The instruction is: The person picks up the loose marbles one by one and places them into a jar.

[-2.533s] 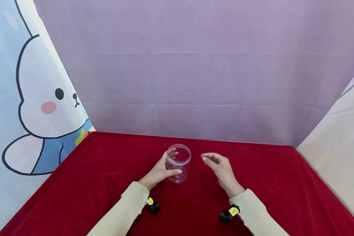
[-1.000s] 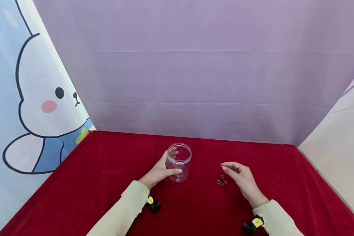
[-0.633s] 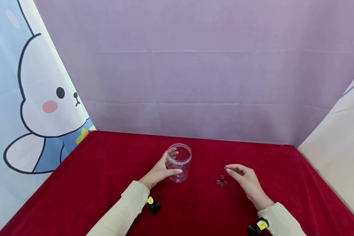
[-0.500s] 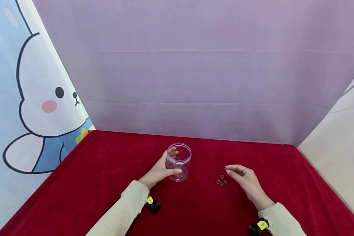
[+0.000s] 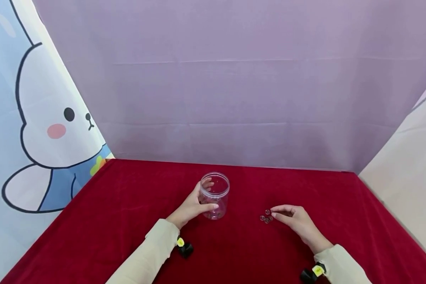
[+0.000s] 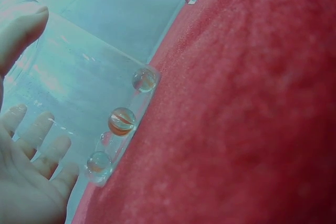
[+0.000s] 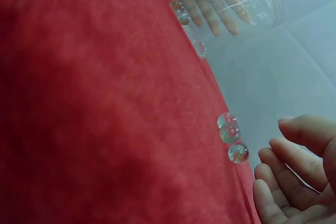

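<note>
My left hand point(image 5: 189, 209) grips a clear open-topped jar point(image 5: 223, 203) from its left side, thumb in front and fingers round the back. The jar stands upright on the red cloth. In the left wrist view, several glass marbles point(image 6: 122, 121) lie at the bottom of the jar, one with orange stripes. Right of the jar, several clear glass marbles point(image 5: 267, 220) sit in a small cluster on the cloth. My right hand point(image 5: 298, 221) is just right of them, fingertips close to the cluster. In the right wrist view its thumb and fingers stand apart, with nothing between them.
A red cloth point(image 5: 135, 244) covers the table. Behind it hangs a plain lilac curtain point(image 5: 234, 98). On the left is a blue sheet with a rabbit print point(image 5: 60, 157); a pale sheet point(image 5: 411, 165) hangs on the right.
My right hand has moved from beside the jar rightward past the marbles, uncovering them, then dropped lower toward the cluster. My left hand and the jar have stayed put.
</note>
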### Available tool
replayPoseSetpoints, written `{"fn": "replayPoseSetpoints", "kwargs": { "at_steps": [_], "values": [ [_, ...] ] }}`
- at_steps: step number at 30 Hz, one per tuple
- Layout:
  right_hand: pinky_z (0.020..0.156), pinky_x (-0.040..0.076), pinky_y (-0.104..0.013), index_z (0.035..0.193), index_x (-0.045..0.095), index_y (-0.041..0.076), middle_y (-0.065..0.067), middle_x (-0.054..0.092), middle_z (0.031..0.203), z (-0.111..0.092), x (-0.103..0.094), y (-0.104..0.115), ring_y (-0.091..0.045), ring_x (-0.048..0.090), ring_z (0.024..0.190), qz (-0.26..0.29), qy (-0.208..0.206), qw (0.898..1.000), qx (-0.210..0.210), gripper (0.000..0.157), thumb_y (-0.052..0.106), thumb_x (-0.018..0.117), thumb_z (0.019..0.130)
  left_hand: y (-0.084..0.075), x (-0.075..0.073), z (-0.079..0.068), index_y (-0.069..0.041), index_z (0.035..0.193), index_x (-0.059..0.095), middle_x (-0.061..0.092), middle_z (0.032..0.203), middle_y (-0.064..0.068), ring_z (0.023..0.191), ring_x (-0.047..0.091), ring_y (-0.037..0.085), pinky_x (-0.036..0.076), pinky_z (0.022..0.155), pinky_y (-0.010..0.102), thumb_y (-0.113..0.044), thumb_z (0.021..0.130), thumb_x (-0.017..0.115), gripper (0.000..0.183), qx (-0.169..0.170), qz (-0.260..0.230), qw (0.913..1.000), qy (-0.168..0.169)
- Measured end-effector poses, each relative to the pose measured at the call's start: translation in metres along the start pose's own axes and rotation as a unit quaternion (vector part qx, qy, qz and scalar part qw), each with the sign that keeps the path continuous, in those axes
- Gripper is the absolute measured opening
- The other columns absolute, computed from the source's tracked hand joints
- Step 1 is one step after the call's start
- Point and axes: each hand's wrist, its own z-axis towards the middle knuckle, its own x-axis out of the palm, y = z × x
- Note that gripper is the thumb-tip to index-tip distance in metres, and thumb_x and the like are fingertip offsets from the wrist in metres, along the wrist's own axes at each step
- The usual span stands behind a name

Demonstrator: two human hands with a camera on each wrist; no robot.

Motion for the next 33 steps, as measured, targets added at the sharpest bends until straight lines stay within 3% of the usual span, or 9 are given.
{"fn": "replayPoseSetpoints", "kwargs": {
  "at_steps": [6,14,27,33],
  "values": [
    [0.067,0.048,-0.024,0.11,0.068,0.0,-0.012,0.067,0.108,0.001,-0.001,-0.005,-0.012,0.056,0.088,-0.026,0.004,1.0,-0.012,0.031,0.02,0.069,0.086,-0.002,0.001,0.0,-0.019,0.149,0.017,0.026,0.151,0.011,0.139,0.025,0.029,0.025,0.11,0.05,-0.008,0.082,0.071,0.087,-0.003,-0.004,1.0,0.004],
    [0.066,0.049,-0.023,0.108,0.069,0.0,-0.013,0.067,0.106,0.003,-0.002,-0.006,-0.013,0.057,0.086,-0.033,0.02,0.999,-0.021,0.029,0.016,0.07,0.084,-0.028,0.004,-0.012,-0.017,0.148,0.019,0.025,0.151,0.015,0.14,0.023,0.033,0.025,0.111,0.051,-0.005,0.083,0.069,0.083,-0.014,-0.01,0.9998,0.014],
    [0.068,0.052,-0.021,0.103,0.07,-0.001,-0.015,0.069,0.102,0.008,0.0,-0.007,-0.017,0.064,0.085,-0.074,0.05,0.993,-0.075,0.026,0.013,0.073,0.081,-0.028,0.004,-0.012,-0.017,0.149,0.018,0.03,0.149,0.009,0.139,0.024,0.033,0.026,0.11,0.051,-0.008,0.082,0.071,0.085,-0.018,-0.007,0.9998,0.008],
    [0.071,0.052,-0.022,0.101,0.071,0.001,-0.014,0.067,0.103,0.009,0.001,-0.009,-0.019,0.063,0.086,-0.099,0.056,0.989,-0.09,0.023,0.011,0.073,0.081,-0.009,0.001,-0.003,-0.016,0.15,0.015,0.025,0.151,0.013,0.14,0.022,0.031,0.024,0.111,0.051,-0.008,0.083,0.071,0.088,-0.013,-0.005,0.9999,0.007]
  ]
}}
